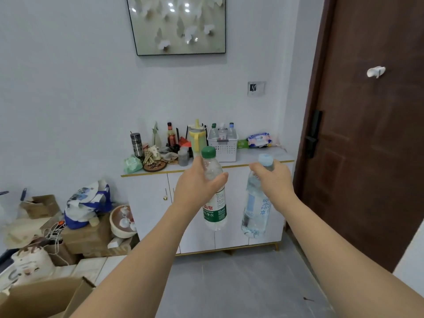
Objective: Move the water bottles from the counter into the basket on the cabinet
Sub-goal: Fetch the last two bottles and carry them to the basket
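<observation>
My left hand point(197, 182) grips the neck of a clear water bottle with a green cap and green label point(215, 210), which hangs upright. My right hand point(274, 177) holds a clear bottle with a pale blue cap and blue lettering point(255, 210) by its neck. Both bottles are in the air in front of the white cabinet point(151, 203). A white slotted basket point(226, 149) stands on the cabinet top, beyond my hands. Three bottles point(222, 131) stand inside it, one with a green cap and one with a blue cap.
Left of the basket on the cabinet top are a yellow jug point(196, 140), a steel flask point(135, 144), a sauce bottle and small clutter. A wipes pack point(259, 140) lies to its right. A brown door point(367, 134) is at right. Boxes and bags point(87, 205) crowd the floor at left.
</observation>
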Motion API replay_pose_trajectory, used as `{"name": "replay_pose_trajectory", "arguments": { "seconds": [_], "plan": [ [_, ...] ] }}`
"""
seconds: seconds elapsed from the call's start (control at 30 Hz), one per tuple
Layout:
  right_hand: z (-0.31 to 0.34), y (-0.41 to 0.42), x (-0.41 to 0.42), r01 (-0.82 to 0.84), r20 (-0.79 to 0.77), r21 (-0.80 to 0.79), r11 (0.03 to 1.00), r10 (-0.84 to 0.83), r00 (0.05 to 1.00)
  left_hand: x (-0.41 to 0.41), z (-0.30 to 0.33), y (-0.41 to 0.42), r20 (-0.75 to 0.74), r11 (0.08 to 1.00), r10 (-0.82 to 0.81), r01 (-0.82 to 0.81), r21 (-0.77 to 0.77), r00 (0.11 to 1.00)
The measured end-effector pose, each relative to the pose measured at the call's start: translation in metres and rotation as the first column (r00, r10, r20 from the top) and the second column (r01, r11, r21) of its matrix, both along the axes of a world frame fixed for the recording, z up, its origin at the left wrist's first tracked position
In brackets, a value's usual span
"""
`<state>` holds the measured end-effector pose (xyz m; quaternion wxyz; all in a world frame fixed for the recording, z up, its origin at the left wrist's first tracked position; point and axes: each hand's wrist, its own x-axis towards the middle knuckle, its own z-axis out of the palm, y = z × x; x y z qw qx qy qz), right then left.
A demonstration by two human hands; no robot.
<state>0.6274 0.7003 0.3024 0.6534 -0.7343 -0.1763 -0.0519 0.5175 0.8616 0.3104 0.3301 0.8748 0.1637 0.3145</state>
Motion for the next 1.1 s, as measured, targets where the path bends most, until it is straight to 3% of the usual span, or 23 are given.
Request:
{"name": "replay_pose_trajectory", "arguments": {
  "seconds": [0.5,0.83,1.1],
  "plan": [
    [0.017,0.135,0.243,-0.033,0.022,0.042,0.999,0.032,0.999,0.248,0.032,0.129,0.075,0.995,0.033,-0.04,0.092,0.997],
    [0.069,0.203,0.423,-0.123,0.087,0.186,0.975,0.108,0.99,0.416,0.088,0.202,0.157,0.991,0.103,-0.115,0.065,0.982],
    [0.082,0.272,0.529,-0.114,0.113,0.18,0.977,0.095,0.989,0.54,0.113,0.271,0.118,0.991,-0.031,0.046,-0.126,0.992]
  ]
}}
